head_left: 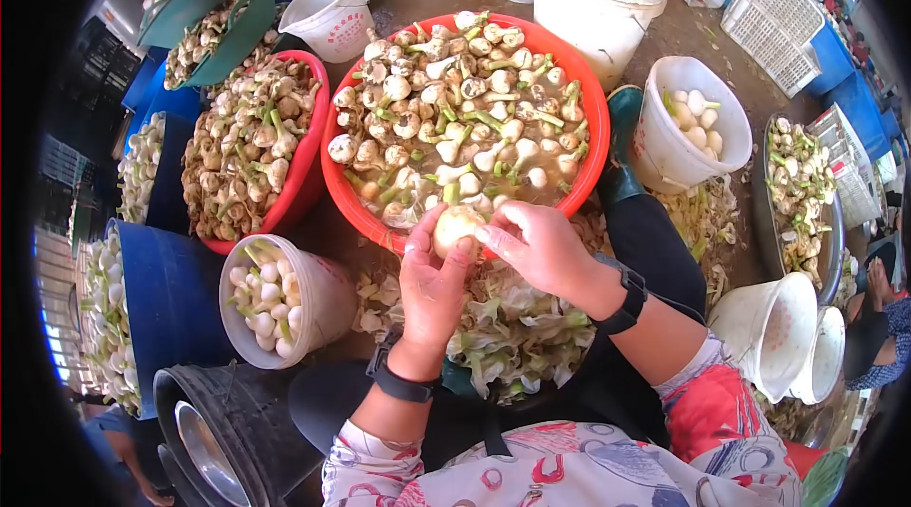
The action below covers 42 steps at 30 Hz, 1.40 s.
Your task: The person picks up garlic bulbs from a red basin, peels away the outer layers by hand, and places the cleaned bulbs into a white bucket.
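Observation:
My left hand (435,275) grips a garlic bulb (455,230), its short green stem pointing away from me. The fingers of my right hand (533,243) pinch at the bulb's right side; whether a strip of skin is between them is too small to tell. Just beyond both hands stands a red basin (593,118) of murky water with many unpeeled, muddy garlic bulbs (408,123) in it. Under my hands lies a heap of peeled garlic skins (522,327), between my legs.
A white bucket of peeled bulbs (323,303) stands at left, another white bucket (655,142) at right. Beside the basin is a red tub (321,90) heaped with garlic. A blue bin (180,303) and black buckets (247,422) are near left; a big white bucket (588,18) stands behind.

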Tool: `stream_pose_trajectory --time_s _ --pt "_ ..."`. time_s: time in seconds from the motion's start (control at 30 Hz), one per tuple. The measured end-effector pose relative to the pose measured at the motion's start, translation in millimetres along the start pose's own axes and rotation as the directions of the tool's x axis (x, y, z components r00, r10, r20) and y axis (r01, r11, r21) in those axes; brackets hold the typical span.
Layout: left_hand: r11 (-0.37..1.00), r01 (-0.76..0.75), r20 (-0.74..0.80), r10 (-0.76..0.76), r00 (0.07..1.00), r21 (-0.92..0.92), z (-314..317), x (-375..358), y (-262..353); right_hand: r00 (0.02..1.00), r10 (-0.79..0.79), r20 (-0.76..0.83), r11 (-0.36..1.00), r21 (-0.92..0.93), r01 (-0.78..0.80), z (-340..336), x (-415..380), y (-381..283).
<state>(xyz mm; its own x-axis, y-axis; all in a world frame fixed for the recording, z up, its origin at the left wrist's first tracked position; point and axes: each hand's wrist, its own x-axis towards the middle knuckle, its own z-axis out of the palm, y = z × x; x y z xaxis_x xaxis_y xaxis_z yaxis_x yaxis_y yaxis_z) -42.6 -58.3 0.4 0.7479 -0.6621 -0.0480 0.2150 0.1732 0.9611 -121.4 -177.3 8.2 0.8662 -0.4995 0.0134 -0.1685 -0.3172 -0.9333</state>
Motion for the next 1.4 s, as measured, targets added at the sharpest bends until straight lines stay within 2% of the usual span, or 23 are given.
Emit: stream_pose_trajectory --time_s 0.07,0.13,0.2,0.3,0.43,0.57,0.67,0.7,0.73,0.77,0.87,0.93,0.97,1.03,1.07,1.13,1.17,1.23,1.27,1.3,1.33,1.37,1.4 --pt "1.000 0.000 -0.049 0.000 0.999 -0.006 3.0 -0.7 -3.0 0.986 -0.167 0.013 0.965 -0.205 0.166 0.9 -1.6 -0.5" --pt "1.000 0.002 -0.106 -0.003 0.994 -0.009 1.2 -1.2 -4.6 0.992 -0.123 0.018 0.973 -0.196 0.124 3.4 -1.9 -2.7" --pt "0.993 -0.042 -0.030 0.046 0.998 0.113 -3.5 0.5 -3.3 0.996 -0.083 0.023 0.979 -0.186 0.086 4.1 -0.4 -4.4" --pt "0.992 -0.027 0.046 0.021 0.999 0.123 -6.8 1.7 -0.9 0.980 -0.184 0.080 0.919 -0.338 0.200 4.6 -0.5 -1.7" --pt "0.975 -0.062 0.010 0.062 0.998 0.215 -2.2 1.0 -3.3 0.973 -0.226 -0.051 0.908 -0.373 0.191 19.5 -11.0 -1.8" --pt "0.989 -0.039 0.040 0.034 0.999 0.140 -4.4 -0.6 1.9 0.964 -0.252 -0.084 0.893 -0.405 0.199 7.6 -10.0 -3.0" --pt "0.962 0.135 0.211 -0.085 0.974 -0.237 -10.1 -0.7 9.4 0.967 -0.183 -0.177 0.936 -0.332 0.116 -13.1 4.6 9.9" --pt "0.905 0.174 0.226 -0.090 0.970 -0.387 -12.3 2.5 11.6 0.952 -0.102 -0.287 0.995 -0.044 0.093 -19.9 20.0 37.5" --pt "0.896 0.209 0.270 -0.105 0.957 -0.391 -17.9 4.8 13.6 0.917 0.049 -0.395 0.990 -0.104 -0.097 -35.4 32.8 48.2" --pt "0.888 0.238 0.312 -0.114 0.943 -0.393 -22.0 6.6 16.3 0.884 0.032 -0.467 0.981 -0.157 -0.118 -43.5 42.3 64.3" --pt "0.825 0.278 0.264 -0.163 0.951 -0.492 -16.1 2.7 21.9 0.924 0.161 -0.346 0.960 -0.160 -0.228 -43.6 31.7 45.1" --pt "0.826 0.289 0.230 -0.199 0.953 -0.483 -27.3 5.0 13.7 0.960 -0.095 -0.263 0.950 -0.311 0.008 -31.5 20.0 29.0" --pt "0.826 0.301 0.196 -0.233 0.952 -0.477 -32.0 6.7 10.6 0.938 -0.256 -0.232 0.961 -0.161 0.223 -25.2 11.1 14.3" --pt "0.820 0.325 0.173 -0.276 0.946 -0.470 -36.0 6.9 9.4 0.892 -0.452 0.007 0.852 -0.291 0.435 -14.1 2.1 0.3" --pt "0.851 0.333 0.179 -0.284 0.942 -0.405 -39.0 7.7 7.6 0.894 -0.449 0.008 0.854 -0.290 0.431 -11.7 -0.1 1.9" --pt "0.900 0.326 0.207 -0.274 0.939 -0.290 -39.5 9.0 6.1 0.933 -0.242 0.266 0.826 -0.448 0.342 -9.1 -1.3 4.5" --pt "0.898 0.328 0.205 -0.276 0.939 -0.292 -41.1 11.0 5.5 0.933 -0.238 0.269 0.827 -0.448 0.340 -10.7 -1.6 3.3" --pt "0.772 0.504 0.401 -0.352 0.846 -0.387 -44.2 14.0 7.1 0.930 0.115 0.350 0.989 -0.131 -0.073 -15.4 -2.3 -5.2" --pt "0.748 0.513 0.359 -0.381 0.852 -0.421 -40.9 11.6 10.9 0.930 0.115 0.350 0.989 -0.131 -0.073 -14.7 -1.6 -2.8" --pt "0.748 0.514 0.361 -0.382 0.851 -0.421 -40.9 12.3 8.4 0.911 0.224 0.347 0.959 0.090 -0.270 -13.3 -1.2 1.9" --pt "0.915 0.365 0.268 -0.314 0.911 -0.170 -41.6 13.0 4.5 0.871 0.326 0.366 0.843 0.304 -0.443 -11.7 -1.5 6.5" --pt "0.975 0.192 0.200 -0.211 0.957 0.111 -41.0 13.7 1.7 0.871 0.328 0.364 0.843 0.303 -0.444 -9.1 -2.7 11.0" --pt "0.938 0.249 0.098 -0.279 0.955 0.241 -34.9 12.2 6.7 0.863 0.307 0.401 0.784 0.408 -0.468 -5.7 -5.1 15.3"
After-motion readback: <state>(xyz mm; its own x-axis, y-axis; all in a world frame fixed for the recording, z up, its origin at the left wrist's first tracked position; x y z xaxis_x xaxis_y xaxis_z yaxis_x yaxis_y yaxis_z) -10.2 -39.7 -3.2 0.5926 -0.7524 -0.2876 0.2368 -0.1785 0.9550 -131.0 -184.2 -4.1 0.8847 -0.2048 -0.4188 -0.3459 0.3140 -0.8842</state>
